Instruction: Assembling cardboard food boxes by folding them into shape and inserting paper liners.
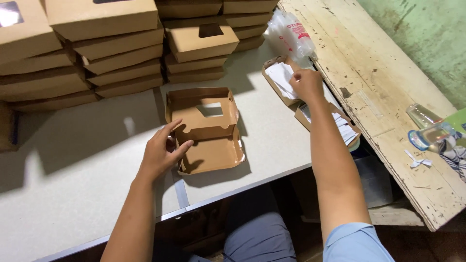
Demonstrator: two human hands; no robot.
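Left hand [162,153] on open box [208,131] edge | right hand [307,83] over papers [284,77]

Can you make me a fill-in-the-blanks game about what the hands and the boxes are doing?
1. The left hand touches an open brown ___ box.
2. The right hand reaches into a small tray of ___ paper slips.
3. Closed boxes sit in ___ behind.

Missing words: cardboard; white; stacks

We count one open kraft box [208,131] on the tabletop [73,194] and three stacks of closed boxes [116,48] behind it. We also see two shallow trays of white paper slips [284,80], one plastic bag [290,34], and two hands.
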